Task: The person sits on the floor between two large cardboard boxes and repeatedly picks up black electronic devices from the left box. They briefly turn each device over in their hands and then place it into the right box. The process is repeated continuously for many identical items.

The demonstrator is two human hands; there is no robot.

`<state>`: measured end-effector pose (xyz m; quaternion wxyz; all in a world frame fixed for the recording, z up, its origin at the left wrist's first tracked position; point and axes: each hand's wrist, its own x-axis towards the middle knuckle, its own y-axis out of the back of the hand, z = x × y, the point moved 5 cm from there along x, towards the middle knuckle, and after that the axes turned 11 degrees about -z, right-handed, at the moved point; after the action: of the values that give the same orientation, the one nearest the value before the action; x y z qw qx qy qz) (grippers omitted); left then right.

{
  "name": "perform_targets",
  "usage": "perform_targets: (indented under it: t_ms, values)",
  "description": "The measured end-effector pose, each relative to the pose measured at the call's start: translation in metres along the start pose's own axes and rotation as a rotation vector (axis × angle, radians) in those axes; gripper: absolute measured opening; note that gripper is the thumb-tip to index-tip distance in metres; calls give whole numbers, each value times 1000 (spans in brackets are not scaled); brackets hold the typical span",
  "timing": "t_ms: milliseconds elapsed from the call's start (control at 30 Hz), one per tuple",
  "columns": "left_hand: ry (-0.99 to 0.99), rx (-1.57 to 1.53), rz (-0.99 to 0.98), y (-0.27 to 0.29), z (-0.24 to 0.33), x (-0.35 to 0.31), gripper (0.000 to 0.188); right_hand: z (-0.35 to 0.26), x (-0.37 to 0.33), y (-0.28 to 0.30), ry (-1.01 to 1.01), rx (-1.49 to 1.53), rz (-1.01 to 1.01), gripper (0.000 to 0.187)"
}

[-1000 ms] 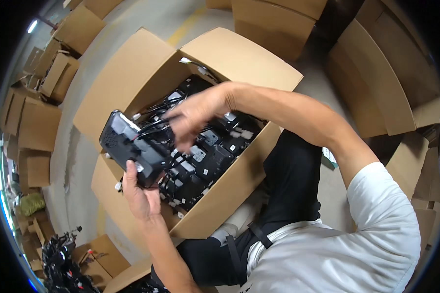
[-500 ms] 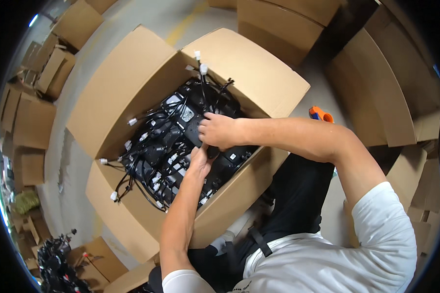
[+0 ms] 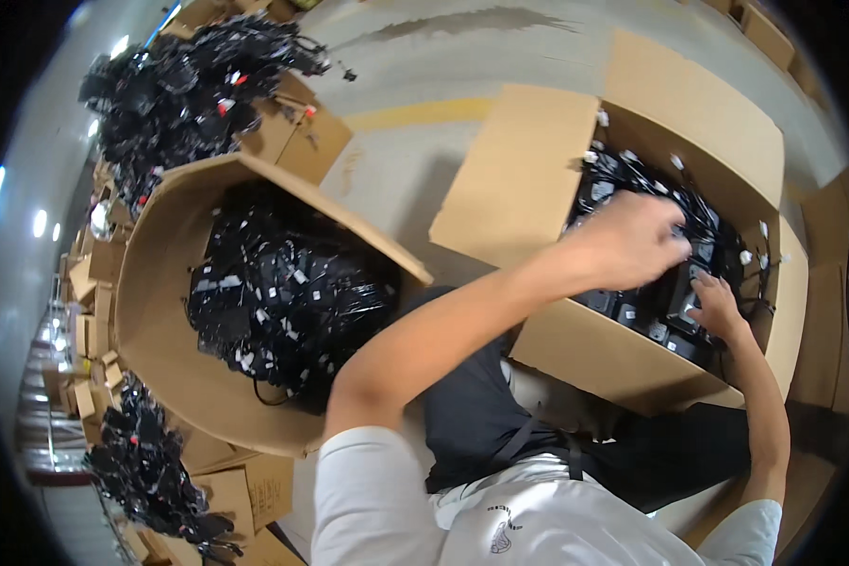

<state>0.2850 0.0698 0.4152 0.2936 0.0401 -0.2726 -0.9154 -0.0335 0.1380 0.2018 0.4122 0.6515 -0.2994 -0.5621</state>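
Black plastic units with cables and white connectors fill an open cardboard box (image 3: 623,363) at the right. My left hand (image 3: 637,241) hovers above the contents. Its fingers are bent and smeared by motion, and whether they hold anything is hidden. My right hand (image 3: 717,307) is lower in the box, its fingers spread and touching a black plastic unit (image 3: 684,297). White connectors (image 3: 747,257) on black cables stick up by the box's right wall.
To my left stands a large cardboard carton (image 3: 151,330) holding a heap of black cabled parts (image 3: 283,283). Beyond it is a tall pile of black parts (image 3: 179,94); another black pile (image 3: 146,462) lies lower left. A yellow line (image 3: 424,113) crosses the floor.
My view has swung left, so the box now shows at the right and the large carton has come into sight. My hands have moved apart inside the box.
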Motion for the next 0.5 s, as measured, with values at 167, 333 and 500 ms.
perform_targets:
  t_ms: [167, 333, 500]
  values:
    - [422, 33, 1032, 129, -76, -294, 33, -16, 7, 46, 129, 308, 97, 58]
    - [1178, 1181, 1051, 97, -208, -580, 61, -35, 16, 57, 108, 300, 38, 53]
    - [1426, 1028, 651, 101, -281, -600, 45, -22, 15, 33, 28, 216, -138, 54]
